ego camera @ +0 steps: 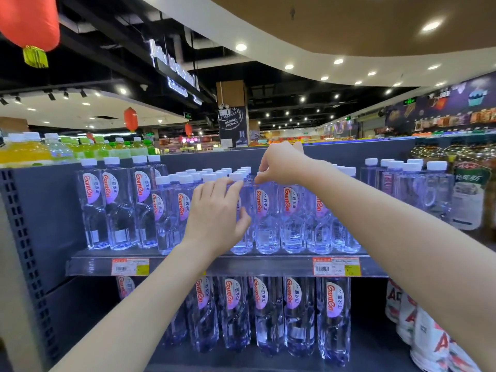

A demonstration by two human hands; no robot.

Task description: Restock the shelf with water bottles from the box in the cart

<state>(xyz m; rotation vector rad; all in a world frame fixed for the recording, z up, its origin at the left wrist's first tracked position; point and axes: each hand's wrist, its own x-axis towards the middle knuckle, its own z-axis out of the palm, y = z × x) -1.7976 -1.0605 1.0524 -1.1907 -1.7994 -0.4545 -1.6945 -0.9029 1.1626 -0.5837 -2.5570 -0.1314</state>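
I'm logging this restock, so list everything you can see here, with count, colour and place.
Water bottles: many, clear with white caps, upper shelf.
Taller water bottles: four, clear, upper shelf left.
Lower water bottles: about seven, clear, shelf below.
Price tags: two, red and yellow, shelf edge.
Juice bottles: several, yellow and green, top left.
Lanterns: several, red, hanging.
Left hand: on a bottle's body.
Right hand: fingertips at a cap.
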